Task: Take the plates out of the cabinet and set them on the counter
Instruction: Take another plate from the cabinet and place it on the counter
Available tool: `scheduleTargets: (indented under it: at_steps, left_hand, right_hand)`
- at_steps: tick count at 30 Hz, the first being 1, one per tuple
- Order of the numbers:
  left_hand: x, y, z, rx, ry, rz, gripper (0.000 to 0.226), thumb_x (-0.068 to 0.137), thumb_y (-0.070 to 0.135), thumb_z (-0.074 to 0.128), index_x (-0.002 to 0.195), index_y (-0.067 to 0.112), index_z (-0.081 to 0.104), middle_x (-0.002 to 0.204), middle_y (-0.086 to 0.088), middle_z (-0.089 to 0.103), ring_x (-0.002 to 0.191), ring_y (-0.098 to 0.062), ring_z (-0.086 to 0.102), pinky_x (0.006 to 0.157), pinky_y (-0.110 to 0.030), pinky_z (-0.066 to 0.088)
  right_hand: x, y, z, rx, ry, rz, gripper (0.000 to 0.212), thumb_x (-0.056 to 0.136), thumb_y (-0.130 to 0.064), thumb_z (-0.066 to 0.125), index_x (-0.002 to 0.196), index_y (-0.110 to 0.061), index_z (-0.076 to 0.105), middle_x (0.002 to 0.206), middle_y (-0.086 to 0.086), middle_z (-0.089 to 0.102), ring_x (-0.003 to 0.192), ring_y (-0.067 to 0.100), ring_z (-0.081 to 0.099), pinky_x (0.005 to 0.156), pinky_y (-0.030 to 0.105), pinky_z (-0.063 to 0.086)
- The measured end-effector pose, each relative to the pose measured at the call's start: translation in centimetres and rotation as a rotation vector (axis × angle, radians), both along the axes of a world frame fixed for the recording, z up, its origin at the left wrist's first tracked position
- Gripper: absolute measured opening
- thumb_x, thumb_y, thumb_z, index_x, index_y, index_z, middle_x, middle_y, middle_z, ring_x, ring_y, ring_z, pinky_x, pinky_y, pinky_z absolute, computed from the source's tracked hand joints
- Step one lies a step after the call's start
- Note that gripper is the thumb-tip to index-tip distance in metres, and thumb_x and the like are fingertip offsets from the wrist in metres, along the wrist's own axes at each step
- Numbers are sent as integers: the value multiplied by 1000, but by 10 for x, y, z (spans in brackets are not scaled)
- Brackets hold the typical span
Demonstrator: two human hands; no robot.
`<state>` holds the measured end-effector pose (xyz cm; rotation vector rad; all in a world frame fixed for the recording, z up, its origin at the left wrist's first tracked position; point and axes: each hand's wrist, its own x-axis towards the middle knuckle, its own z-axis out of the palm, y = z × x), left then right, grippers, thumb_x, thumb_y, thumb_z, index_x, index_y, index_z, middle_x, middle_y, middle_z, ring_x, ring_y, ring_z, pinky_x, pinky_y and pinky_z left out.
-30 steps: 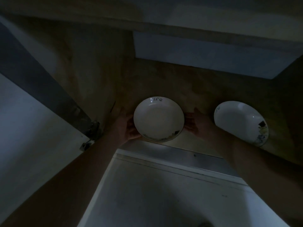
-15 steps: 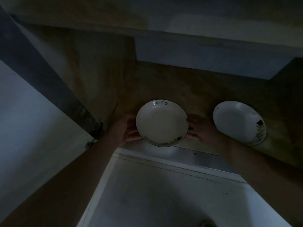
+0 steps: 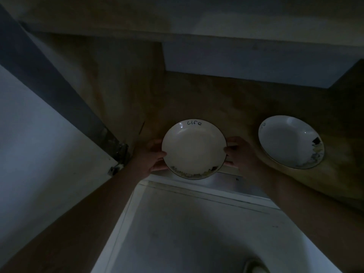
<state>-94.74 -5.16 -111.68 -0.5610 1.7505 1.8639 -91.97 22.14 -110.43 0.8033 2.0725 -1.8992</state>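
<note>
head view: white plate (image 3: 194,149) lettered "life", dark-rimmed

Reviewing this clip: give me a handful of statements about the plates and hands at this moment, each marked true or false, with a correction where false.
1. Both hands grip the same plate. True: the left hand and right hand hold opposite edges of the held plate.
2. The held plate is blank. False: the word "Life" is written near its far rim.
3. A second plate lies to the right on the wooden shelf. True.
4. The second plate is being touched by the right hand. False: it lies apart from both hands.
5. The two plates are stacked. False: they are side by side, apart.
</note>
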Motion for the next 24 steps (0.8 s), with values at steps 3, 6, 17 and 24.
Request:
scheduleTargets:
  at_steps: [3,6,17,24]
  left_hand:
    - [11,-3,5,-14,23,5,50,89,-9,56,133,15,52,128,-9,62,106,-28,66,63,-41,61]
    - [30,-7,15,-27,21,0,49,86,-11,56,131,10,53,124,-12,65,97,-26,69,60,-36,61]
    - [136,-13,137,-33,-151,136,42,84,-9,62,107,27,65,108,-1,71,100,-22,66,60,-35,61]
    - [222,-25,226,30,-210,228,44,87,-10,58,109,27,66,110,-4,71,103,-24,66,62,-37,60]
  right_hand:
    - [6,-5,-4,35,46,41,20,96,0,53,99,-20,56,98,-1,58,86,16,61,49,20,54]
    - [20,-8,-3,67,50,105,29,96,-1,52,88,-29,56,90,-8,58,78,9,60,46,14,52]
    - [108,-12,109,140,-184,267,41,94,8,48,114,-28,51,95,8,53,87,21,59,62,31,57]
    - [177,-24,203,235,-253,328,43,94,1,50,118,-36,50,99,11,57,93,28,63,70,37,60]
